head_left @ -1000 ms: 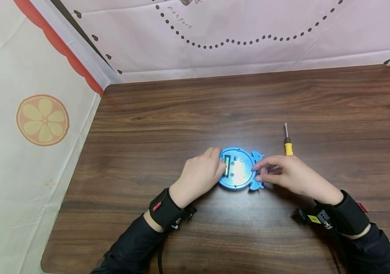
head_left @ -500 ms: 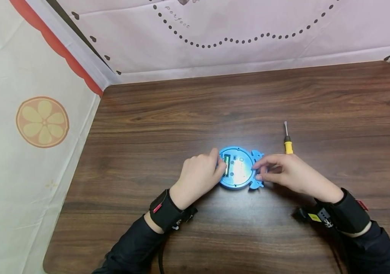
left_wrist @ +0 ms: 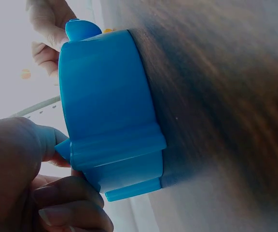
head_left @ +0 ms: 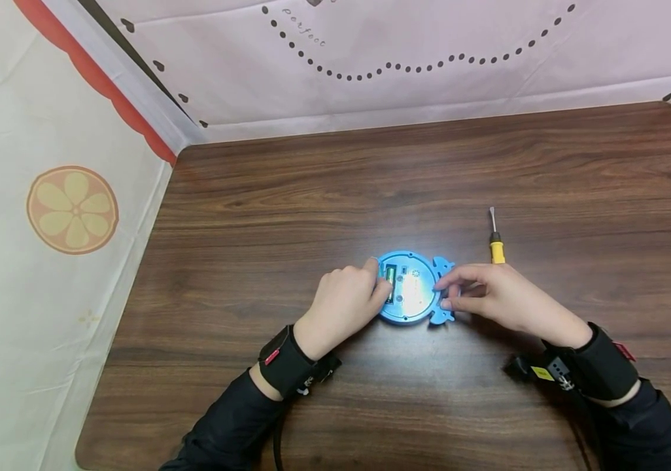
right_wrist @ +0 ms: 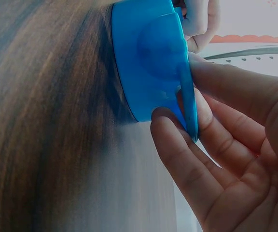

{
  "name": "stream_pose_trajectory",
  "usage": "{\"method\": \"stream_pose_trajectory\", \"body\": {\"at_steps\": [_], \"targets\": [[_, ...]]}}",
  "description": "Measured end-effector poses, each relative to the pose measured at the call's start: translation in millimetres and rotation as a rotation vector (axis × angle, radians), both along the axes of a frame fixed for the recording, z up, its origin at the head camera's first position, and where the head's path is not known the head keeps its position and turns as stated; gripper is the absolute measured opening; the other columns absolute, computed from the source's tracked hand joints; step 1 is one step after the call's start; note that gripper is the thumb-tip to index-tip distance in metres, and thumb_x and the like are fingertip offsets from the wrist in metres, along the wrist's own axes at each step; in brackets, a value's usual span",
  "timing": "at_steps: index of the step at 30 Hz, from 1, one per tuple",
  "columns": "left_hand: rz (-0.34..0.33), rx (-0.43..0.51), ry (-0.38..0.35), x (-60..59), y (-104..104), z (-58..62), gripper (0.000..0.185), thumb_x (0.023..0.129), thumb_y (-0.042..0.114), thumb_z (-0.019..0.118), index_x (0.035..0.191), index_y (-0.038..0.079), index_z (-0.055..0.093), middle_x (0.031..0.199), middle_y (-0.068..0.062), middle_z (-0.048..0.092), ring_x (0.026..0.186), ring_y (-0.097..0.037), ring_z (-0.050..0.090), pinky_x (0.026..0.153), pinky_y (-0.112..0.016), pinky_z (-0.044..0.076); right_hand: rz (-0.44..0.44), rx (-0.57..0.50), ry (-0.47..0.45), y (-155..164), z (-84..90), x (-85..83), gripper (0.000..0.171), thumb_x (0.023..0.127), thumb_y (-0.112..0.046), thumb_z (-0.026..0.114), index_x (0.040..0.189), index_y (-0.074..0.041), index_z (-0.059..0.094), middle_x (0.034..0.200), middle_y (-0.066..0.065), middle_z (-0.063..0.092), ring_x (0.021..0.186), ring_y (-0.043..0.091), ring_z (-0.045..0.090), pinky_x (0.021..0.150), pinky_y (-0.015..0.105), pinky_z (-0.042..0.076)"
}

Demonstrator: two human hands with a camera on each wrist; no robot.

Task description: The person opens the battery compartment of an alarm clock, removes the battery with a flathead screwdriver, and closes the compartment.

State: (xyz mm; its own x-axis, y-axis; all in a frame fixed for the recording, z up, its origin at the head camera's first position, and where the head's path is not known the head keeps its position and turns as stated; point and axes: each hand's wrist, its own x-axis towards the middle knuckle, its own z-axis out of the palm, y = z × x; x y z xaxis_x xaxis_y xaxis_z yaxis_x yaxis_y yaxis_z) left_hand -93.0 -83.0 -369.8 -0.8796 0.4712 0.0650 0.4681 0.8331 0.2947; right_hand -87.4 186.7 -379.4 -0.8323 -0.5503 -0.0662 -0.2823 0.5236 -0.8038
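A round blue alarm clock (head_left: 414, 294) lies on the table with its back up. Its battery slot, at the left, holds a green battery (head_left: 391, 276). My left hand (head_left: 341, 301) grips the clock's left edge, fingers curled and thumb beside the slot. In the left wrist view the thumb and fingers close on the end of the blue case (left_wrist: 105, 92) by a small foot. On the other side, my right hand (head_left: 497, 294) holds the ear-shaped trim, with fingers in front of and behind the thin blue piece (right_wrist: 189, 104). The clock's face is hidden underneath.
A screwdriver (head_left: 497, 252) with a yellow handle lies just beyond my right hand, tip pointing away; the hand covers part of its handle. The brown wooden table (head_left: 288, 190) meets a white patterned cloth (head_left: 400, 39) at the back and left.
My left index finger and thumb have shifted slightly at the clock's left edge. The right hand and the clock keep their places; the head view has moved a little.
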Motion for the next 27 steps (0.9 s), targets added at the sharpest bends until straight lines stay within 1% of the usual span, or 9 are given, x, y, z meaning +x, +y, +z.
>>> {"method": "stream_pose_trajectory", "body": {"at_steps": [4, 9, 17, 24, 27], "targets": [[-0.004, -0.002, -0.012, 0.0, 0.2, -0.3, 0.026, 0.096, 0.016, 0.053, 0.072, 0.013, 0.045, 0.06, 0.008, 0.021, 0.05, -0.008, 0.021, 0.042, -0.025, 0.022, -0.004, 0.004, 0.011, -0.4, -0.1, 0.5, 0.019, 0.095, -0.015, 0.072, 0.114, -0.015, 0.073, 0.09, -0.01, 0.064, 0.086, 0.009, 0.062, 0.086, 0.039, 0.056], [-0.008, -0.003, -0.006, 0.4, 0.2, -1.4, 0.026, 0.097, 0.015, 0.052, 0.072, 0.013, 0.044, 0.06, 0.008, 0.021, 0.051, -0.009, 0.021, 0.042, -0.025, 0.021, -0.007, 0.009, 0.019, -0.8, -0.1, 1.0, 0.018, 0.095, -0.015, 0.072, 0.113, -0.015, 0.074, 0.09, -0.01, 0.064, 0.085, 0.009, 0.062, 0.085, 0.039, 0.055], [-0.018, -0.009, 0.005, 0.0, 0.4, -4.4, 0.027, 0.098, 0.015, 0.05, 0.072, 0.013, 0.043, 0.059, 0.008, 0.021, 0.05, -0.008, 0.021, 0.042, -0.025, 0.021, -0.014, 0.018, 0.005, -1.2, -0.1, 1.1, 0.018, 0.095, -0.015, 0.072, 0.113, -0.015, 0.073, 0.089, -0.01, 0.064, 0.083, 0.009, 0.061, 0.081, 0.034, 0.055], [0.0, 0.062, -0.08, -0.3, -0.5, -2.9, 0.025, 0.098, 0.015, 0.046, 0.074, 0.012, 0.04, 0.06, 0.007, 0.021, 0.051, -0.009, 0.018, 0.045, -0.024, 0.019, -0.015, 0.003, 0.006, 0.2, -1.2, 1.0, 0.017, 0.095, -0.014, 0.072, 0.112, -0.015, 0.074, 0.089, -0.01, 0.064, 0.082, 0.009, 0.061, 0.081, 0.035, 0.055], [-0.005, 0.065, -0.089, -0.7, -0.7, -2.2, 0.023, 0.097, 0.015, 0.047, 0.075, 0.012, 0.042, 0.06, 0.007, 0.022, 0.051, -0.008, 0.018, 0.045, -0.024, 0.019, -0.015, 0.0, 0.003, 0.7, -1.2, 0.6, 0.018, 0.095, -0.014, 0.072, 0.112, -0.015, 0.073, 0.089, -0.009, 0.064, 0.082, 0.009, 0.061, 0.08, 0.033, 0.055]]}}
